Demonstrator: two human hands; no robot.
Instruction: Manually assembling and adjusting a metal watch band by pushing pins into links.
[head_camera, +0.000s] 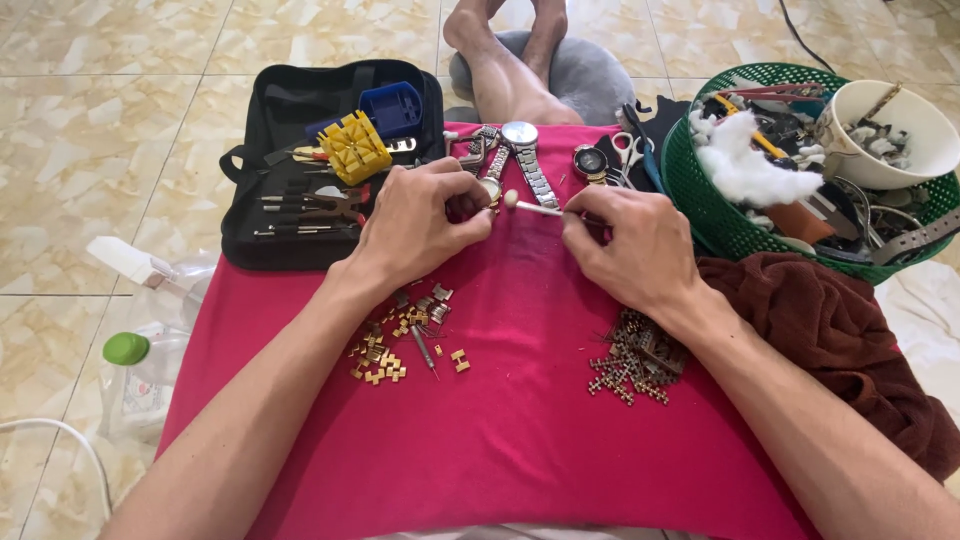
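My left hand (415, 220) pinches a small gold watch piece (490, 190) at its fingertips over the red cloth (520, 420). My right hand (630, 245) holds a thin white cotton swab (530, 206), its round tip touching that piece. Just beyond my hands lie a silver watch with a metal band (522, 150) and a dark-faced watch (590, 160). Several loose gold band links (400, 335) lie under my left wrist, and a pile of silver and gold links (632, 358) sits under my right wrist.
An open black tool case (300, 200) with a yellow holder (353, 147) and a blue block (392, 108) lies at the left. A green basket (715, 215) at the right holds cotton, tools and a white bowl (890, 125). A brown towel (840, 330), scissors (630, 150) and a green-capped bottle (128, 350) lie around.
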